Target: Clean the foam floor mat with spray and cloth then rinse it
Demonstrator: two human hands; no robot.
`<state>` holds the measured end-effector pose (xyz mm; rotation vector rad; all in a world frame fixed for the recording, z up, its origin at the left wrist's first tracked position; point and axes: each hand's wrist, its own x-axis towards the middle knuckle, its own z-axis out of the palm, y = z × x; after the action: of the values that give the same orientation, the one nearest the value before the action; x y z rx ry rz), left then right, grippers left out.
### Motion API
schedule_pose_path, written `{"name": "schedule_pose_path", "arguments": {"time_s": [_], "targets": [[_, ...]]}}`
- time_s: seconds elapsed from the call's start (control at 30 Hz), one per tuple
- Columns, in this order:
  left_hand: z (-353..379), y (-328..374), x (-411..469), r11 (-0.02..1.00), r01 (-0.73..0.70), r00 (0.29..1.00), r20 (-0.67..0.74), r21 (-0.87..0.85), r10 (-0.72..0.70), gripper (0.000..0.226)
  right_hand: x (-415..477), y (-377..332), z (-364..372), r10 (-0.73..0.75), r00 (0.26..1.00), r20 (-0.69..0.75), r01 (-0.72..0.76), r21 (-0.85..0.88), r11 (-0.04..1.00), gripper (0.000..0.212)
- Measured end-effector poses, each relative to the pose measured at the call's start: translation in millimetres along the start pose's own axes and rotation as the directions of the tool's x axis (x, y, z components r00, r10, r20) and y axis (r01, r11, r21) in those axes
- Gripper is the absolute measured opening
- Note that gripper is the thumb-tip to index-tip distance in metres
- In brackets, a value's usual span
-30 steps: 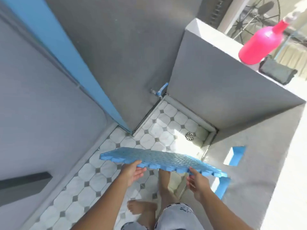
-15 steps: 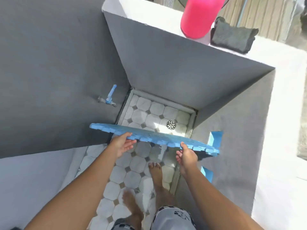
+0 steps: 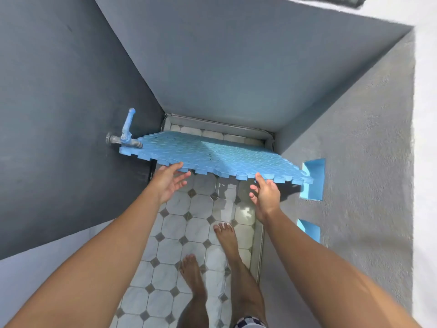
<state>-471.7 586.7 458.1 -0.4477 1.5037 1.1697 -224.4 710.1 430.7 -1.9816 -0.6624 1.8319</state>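
The blue foam mat (image 3: 212, 155) with its jigsaw edge hangs level in the air over the tiled wash bay. My left hand (image 3: 169, 181) grips its near edge at the left, thumb on top and fingers underneath. My right hand (image 3: 266, 192) holds the near edge further right, thumb against the rim and fingers spread below. The mat's far left corner lies right under the spout of the blue-handled tap (image 3: 125, 136). Dark specks dot the mat's top. A strip of the dark grey cloth (image 3: 331, 0) shows on the white ledge at the top edge. No spray bottle is in view.
Grey walls (image 3: 236, 67) close the bay in on the left, back and right. Two blue-lined openings (image 3: 313, 178) are cut into the right wall. My bare feet (image 3: 227, 235) stand on the wet white tile floor (image 3: 175, 226). The white ledge (image 3: 425, 114) runs along the right.
The mat has moved forward and left until its corner sits under the tap. My view has tilted down, so the pink spray bottle has left the frame.
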Motion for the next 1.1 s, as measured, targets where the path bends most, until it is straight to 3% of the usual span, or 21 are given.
{"name": "schedule_pose_path", "arguments": {"time_s": [0.17, 0.27, 0.33, 0.6, 0.73, 0.9, 1.1], "targets": [[-7, -7, 30, 0.999, 0.025, 0.999, 0.031, 0.047, -0.026, 0.018, 20, 20, 6, 0.048, 0.999, 0.004, -0.048, -0.004, 0.999, 0.069], [-8, -12, 41, 0.988, 0.059, 0.998, 0.018, 0.141, -0.062, 0.039, 25, 27, 5, 0.092, 0.995, 0.039, -0.091, -0.03, 0.995, 0.077], [-7, -14, 41, 0.981, 0.087, 0.996, 0.002, 0.174, -0.089, 0.04, 27, 32, -2, 0.13, 0.99, 0.059, -0.127, -0.055, 0.99, 0.08], [-28, -14, -17, 0.914, 0.065, 0.997, 0.009, 0.4, -0.075, 0.054, -19, 34, -21, 0.155, 0.988, 0.002, -0.154, -0.071, 0.985, 0.041], [-36, -4, -72, 0.87, -0.01, 0.999, 0.032, 0.492, -0.007, 0.056, -76, 31, -36, 0.087, 0.996, 0.014, -0.084, -0.142, 0.986, 0.009], [-16, 27, -157, 0.777, -0.237, 0.971, 0.13, 0.584, 0.199, 0.046, -155, 11, -50, -0.015, 0.997, 0.079, 0.026, -0.144, 0.989, 0.011], [26, 83, -224, 0.634, -0.494, 0.867, 0.283, 0.594, 0.41, 0.032, -205, -62, -61, -0.242, 0.951, 0.194, 0.283, -0.223, 0.933, 0.015]]}}
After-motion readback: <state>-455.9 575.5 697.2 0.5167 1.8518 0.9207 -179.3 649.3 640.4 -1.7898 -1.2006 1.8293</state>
